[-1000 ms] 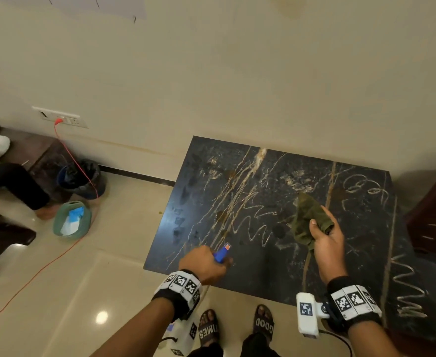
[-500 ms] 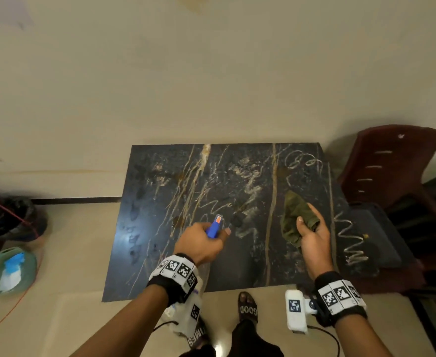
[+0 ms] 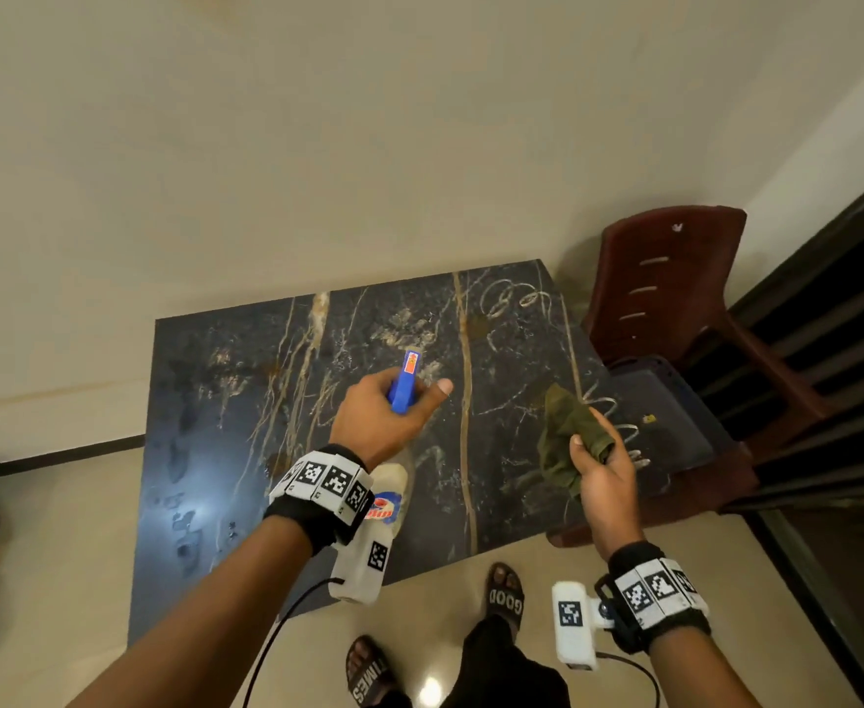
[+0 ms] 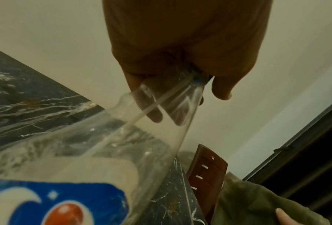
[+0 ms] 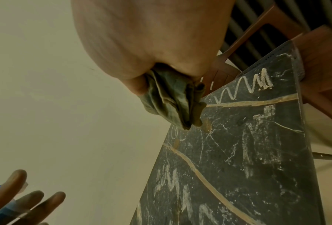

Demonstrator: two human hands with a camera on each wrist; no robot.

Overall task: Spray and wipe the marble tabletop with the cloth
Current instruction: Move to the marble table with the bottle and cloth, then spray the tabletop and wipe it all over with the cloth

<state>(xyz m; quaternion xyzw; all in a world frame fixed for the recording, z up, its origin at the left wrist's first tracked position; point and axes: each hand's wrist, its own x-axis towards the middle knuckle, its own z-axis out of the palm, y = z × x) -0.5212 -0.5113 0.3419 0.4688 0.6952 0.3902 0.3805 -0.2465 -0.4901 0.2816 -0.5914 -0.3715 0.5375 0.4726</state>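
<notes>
A dark marble tabletop with pale veins and white chalk scribbles stands against the wall. My left hand grips a clear spray bottle with a blue nozzle, held above the middle of the slab. In the left wrist view the bottle hangs from the hand, its blue label low in the frame. My right hand holds a bunched olive-green cloth above the table's right part. The right wrist view shows the cloth hanging from the fist above the scribbled marble.
A dark red plastic chair stands against the table's right edge, with a dark slatted door behind it. My sandalled feet are on the pale tiled floor at the table's near edge. A cream wall runs behind the table.
The view has swung to the right, bringing the chair in. My left hand with the bottle has risen and moved further over the slab. The right hand still holds the cloth.
</notes>
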